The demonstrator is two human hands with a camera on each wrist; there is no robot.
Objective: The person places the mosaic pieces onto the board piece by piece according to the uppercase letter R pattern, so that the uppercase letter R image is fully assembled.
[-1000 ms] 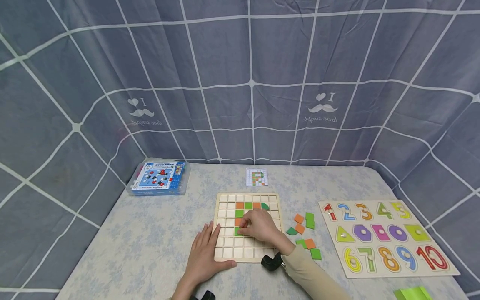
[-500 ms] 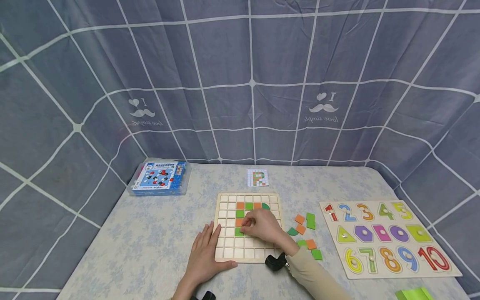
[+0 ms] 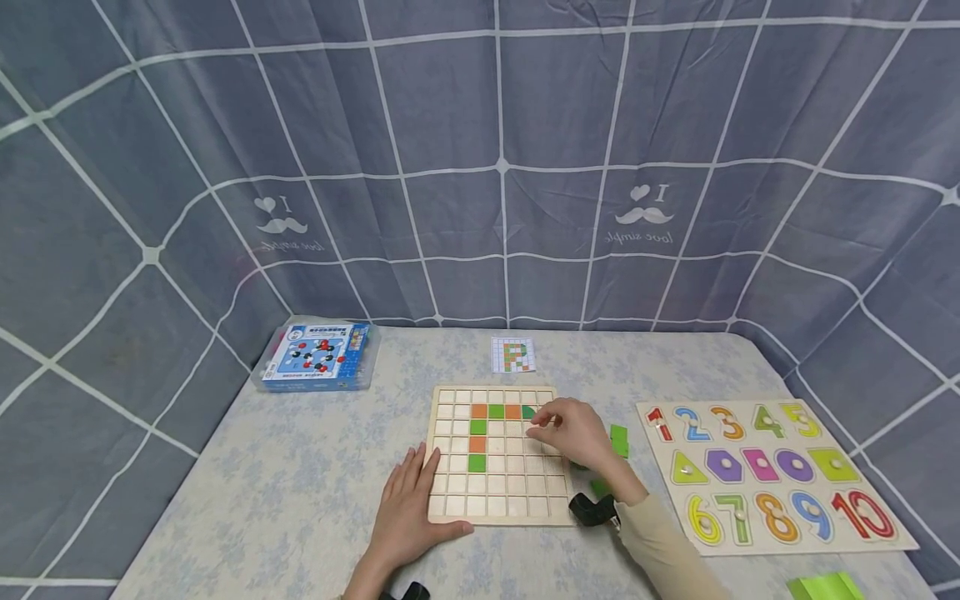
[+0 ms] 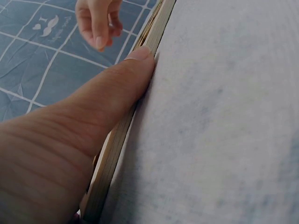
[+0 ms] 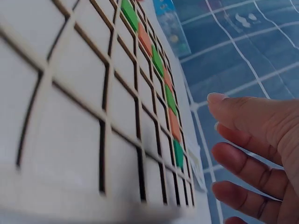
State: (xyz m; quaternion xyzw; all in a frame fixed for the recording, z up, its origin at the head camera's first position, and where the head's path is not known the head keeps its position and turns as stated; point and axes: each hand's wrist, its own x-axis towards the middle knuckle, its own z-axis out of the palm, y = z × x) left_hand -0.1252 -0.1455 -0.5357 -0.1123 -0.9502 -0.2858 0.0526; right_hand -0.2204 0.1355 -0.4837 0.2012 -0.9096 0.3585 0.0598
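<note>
A wooden grid board lies in the middle of the table in the head view. Green and orange square tiles fill a column and part of an upper row, which ends in a dark green quarter-round tile. My left hand rests along the board's lower left corner, fingers straight, its thumb against the near edge in the left wrist view. Over the board's right side is my right hand; its fingers are loosely bent and nothing shows between them in the right wrist view.
Loose green tiles lie right of the board, partly hidden by my right arm. Behind the board is a printed pattern card. A boxed set stands at back left, a number puzzle at right, a green object at front right.
My right hand has left the green tile at the column's bottom and moved right, uncovering the board's middle and now covering some loose tiles. The left hand has stayed still.
</note>
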